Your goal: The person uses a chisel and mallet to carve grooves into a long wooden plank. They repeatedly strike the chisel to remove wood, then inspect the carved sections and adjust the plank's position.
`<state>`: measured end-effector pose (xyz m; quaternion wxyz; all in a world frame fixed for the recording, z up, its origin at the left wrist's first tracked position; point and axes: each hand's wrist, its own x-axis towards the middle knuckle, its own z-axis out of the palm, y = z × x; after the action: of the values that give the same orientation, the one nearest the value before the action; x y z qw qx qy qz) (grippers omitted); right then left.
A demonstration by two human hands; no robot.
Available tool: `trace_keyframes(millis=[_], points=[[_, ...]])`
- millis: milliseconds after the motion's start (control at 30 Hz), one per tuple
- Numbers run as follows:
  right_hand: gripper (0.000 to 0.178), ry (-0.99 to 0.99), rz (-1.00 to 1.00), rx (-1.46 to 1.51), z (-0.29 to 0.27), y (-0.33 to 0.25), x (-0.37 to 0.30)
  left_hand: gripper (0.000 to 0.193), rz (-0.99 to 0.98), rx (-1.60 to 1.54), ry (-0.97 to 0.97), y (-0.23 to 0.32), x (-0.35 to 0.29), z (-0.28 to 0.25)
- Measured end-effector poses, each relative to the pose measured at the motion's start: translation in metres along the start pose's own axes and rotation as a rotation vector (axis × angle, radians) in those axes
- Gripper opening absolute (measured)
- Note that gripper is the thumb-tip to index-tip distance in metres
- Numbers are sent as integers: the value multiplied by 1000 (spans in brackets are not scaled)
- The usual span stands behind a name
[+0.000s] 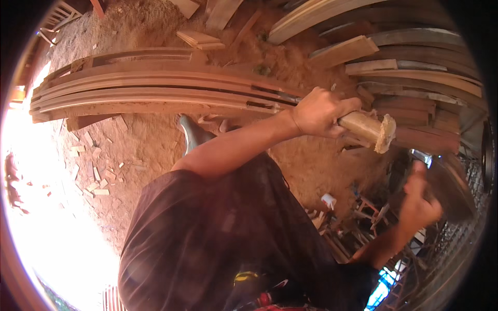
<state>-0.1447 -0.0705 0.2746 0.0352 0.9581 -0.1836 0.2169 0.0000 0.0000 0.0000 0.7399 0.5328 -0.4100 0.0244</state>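
Note:
My left hand [324, 113] is wrapped round the thick wooden handle of a chisel [363, 127], whose struck end is frayed and mushroomed. The chisel's dark metal runs left from my fist toward slots cut in a long wooden beam [155, 105]. Out at the right, my right hand [421, 205] is closed and smeared by motion. It grips what looks like a mallet [454, 186] with a big dark head, blurred and apart from the chisel's end. Its handle is mostly hidden by my fingers.
Grooved beams lie side by side across the sandy floor [306, 171]. Stacked planks [415, 67] fill the upper right. Small wood offcuts [96, 181] are scattered at left, beside strong sunlight. A white cup-like container [328, 200] and assorted clutter lie at lower right.

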Motion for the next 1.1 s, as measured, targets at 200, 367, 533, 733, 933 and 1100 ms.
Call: trace_keyframes(millis=[200,367,533,733,933,1100], points=[[19,-78,-47,-163,56,-15,-12,45,-15,84,-46,-29,-6,-39],[29,-448,289,-94,73,-36,9,35,-18,-45,6,-39,-3,-54],[23,291,77,210,31,-33,19,27,-53,-144,157,-43,7,-67],[22,-414,145,-228,112,-103,23,30,-132,-75,75,-45,4,-75],[21,-292,114,303,108,-50,12,29,-272,-130,5,-46,-3,-70],[17,-155,464,363,114,4,-60,23,-256,-215,145,-48,2,-74]])
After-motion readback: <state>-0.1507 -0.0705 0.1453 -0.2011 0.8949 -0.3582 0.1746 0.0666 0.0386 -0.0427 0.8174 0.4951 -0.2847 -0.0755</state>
